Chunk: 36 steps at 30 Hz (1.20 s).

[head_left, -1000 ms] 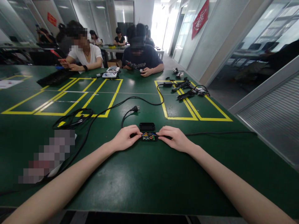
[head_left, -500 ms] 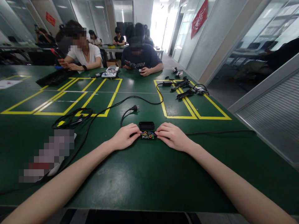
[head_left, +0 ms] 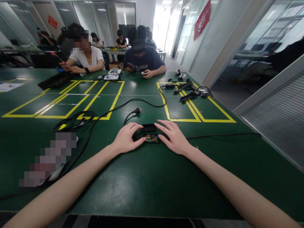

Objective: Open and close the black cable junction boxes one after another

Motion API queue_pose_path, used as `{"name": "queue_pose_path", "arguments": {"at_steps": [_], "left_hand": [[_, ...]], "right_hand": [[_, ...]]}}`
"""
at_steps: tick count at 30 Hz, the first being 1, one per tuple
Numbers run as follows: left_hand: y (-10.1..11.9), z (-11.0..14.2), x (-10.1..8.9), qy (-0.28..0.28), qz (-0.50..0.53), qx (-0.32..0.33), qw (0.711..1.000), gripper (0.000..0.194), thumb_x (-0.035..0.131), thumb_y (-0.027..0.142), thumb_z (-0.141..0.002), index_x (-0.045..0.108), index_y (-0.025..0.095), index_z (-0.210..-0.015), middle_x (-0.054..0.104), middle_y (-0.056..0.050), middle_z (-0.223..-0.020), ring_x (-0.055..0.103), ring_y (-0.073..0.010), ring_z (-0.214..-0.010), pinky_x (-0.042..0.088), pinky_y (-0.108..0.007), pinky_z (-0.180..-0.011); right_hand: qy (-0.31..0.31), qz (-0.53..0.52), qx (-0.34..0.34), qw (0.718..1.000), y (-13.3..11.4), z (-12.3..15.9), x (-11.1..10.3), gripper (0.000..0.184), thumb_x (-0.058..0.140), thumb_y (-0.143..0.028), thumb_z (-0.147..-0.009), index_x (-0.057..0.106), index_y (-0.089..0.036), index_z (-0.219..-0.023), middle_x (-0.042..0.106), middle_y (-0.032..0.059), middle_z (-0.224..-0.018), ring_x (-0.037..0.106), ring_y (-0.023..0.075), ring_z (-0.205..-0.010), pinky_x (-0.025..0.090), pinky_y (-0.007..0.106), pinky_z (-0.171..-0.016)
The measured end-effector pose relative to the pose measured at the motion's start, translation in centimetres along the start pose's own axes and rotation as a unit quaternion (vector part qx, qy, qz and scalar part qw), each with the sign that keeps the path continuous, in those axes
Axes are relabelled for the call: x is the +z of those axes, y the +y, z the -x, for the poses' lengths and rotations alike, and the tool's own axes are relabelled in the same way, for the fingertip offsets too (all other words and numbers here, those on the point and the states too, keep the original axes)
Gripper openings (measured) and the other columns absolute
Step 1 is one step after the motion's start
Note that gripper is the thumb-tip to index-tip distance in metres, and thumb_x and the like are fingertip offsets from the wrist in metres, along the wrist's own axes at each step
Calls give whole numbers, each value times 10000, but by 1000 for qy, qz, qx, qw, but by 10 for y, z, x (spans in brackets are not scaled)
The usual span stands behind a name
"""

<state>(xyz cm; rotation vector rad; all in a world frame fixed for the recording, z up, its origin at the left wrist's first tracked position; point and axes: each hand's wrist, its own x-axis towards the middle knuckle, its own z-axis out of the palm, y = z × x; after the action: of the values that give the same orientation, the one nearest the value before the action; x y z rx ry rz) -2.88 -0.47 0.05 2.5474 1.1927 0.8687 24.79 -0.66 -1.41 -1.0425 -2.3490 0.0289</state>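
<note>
A small circuit board (head_left: pixel 151 138) with two copper-coloured coils and blue and green parts lies in a black plastic casing in front of me. Just beyond it is the black casing cover (head_left: pixel 149 128), hollow side up. My left hand (head_left: pixel 125 138) is at the left ends of both, fingertips at the cover and thumb by the board. On the other side, my right hand (head_left: pixel 175 136) has its fingertips at the cover's right end and its thumb near the board's right edge. Both hands are open, fingers and thumbs apart. A black cable (head_left: pixel 213 136) runs rightward from behind my right hand.
A plug (head_left: pixel 137 110) on a short cord lies beyond my left hand. Coiled black cable (head_left: pixel 74 122) and a pixelated power strip-like object (head_left: pixel 51 160) lie left. Black devices (head_left: pixel 188 90) rest within yellow tape at the far right. Two people sit across the green table (head_left: pixel 142 183).
Both hands have opened from their pinch at the casing's ends. Their fingers have moved forward to the cover, while the thumbs stay near the board.
</note>
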Motion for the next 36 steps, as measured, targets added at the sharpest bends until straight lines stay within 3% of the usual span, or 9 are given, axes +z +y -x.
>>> {"name": "queue_pose_path", "arguments": {"at_steps": [3,6,9,12,17,20,24,30,36], "left_hand": [[-2,1,4,-35,-35,2,999,609,799,549,-794,658,233,-1294,639,-135,-1396,595,-342,-1251,494,-526,-1062],[-4,1,6,-60,-44,18,997,556,790,517,-824,679,242,-1294,624,-137,-1450,575,-344,-1298,468,-545,-1095],[-5,2,6,-68,-33,36,996,492,760,456,-869,687,245,-1308,627,-129,-1459,592,-321,-1303,479,-529,-1102],[-5,2,5,-70,-25,51,996,513,756,447,-875,680,223,-1330,621,-139,-1469,606,-323,-1309,493,-529,-1108],[-8,4,6,-54,-7,75,996,569,762,423,-874,637,201,-1383,600,-158,-1491,619,-317,-1328,510,-509,-1127],[-10,6,8,-43,18,89,995,632,749,426,-892,571,199,-1455,575,-161,-1516,618,-294,-1347,532,-459,-1123],[-12,8,9,-31,36,101,994,726,736,429,-906,467,208,-1542,560,-153,-1533,617,-272,-1354,545,-424,-1118],[-12,7,9,-21,24,114,993,783,745,416,-900,414,218,-1582,555,-142,-1538,606,-271,-1364,550,-422,-1116],[-11,8,9,-22,24,109,993,849,754,405,-897,346,223,-1619,530,-138,-1560,594,-266,-1376,539,-404,-1130]], "right_hand": [[-16,15,26,999,1,2,9,444,481,-370,-1055,584,-277,-1477,578,129,-1520,480,329,-1429,397,611,-1162],[-21,-7,20,1000,3,1,12,352,489,-323,-1059,685,-267,-1345,687,109,-1390,580,303,-1337,405,604,-1159],[-4,-52,28,998,4,-1,8,278,518,-292,-1048,764,-235,-1164,765,108,-1213,681,280,-1161,509,545,-1057],[13,-111,56,992,6,-3,3,220,578,-284,-1016,791,-231,-1032,776,106,-1128,712,265,-1067,578,476,-955],[44,-226,108,967,5,-4,4,142,664,-292,-946,781,-218,-911,752,95,-1098,726,237,-1008,603,420,-931],[54,-315,166,933,5,-5,8,129,706,-317,-898,749,-204,-944,747,87,-1054,740,217,-929,632,371,-829],[50,-390,235,889,6,-6,11,270,739,-301,-833,724,-183,-1076,772,96,-1050,755,194,-833,634,336,-765],[26,-369,236,898,6,-6,8,293,700,-272,-846,793,-189,-1111,811,89,-1028,765,222,-897,619,387,-882],[38,-393,259,882,4,-4,8,311,718,-323,-843,805,-195,-1113,817,72,-957,777,219,-822,651,358,-778]]}}
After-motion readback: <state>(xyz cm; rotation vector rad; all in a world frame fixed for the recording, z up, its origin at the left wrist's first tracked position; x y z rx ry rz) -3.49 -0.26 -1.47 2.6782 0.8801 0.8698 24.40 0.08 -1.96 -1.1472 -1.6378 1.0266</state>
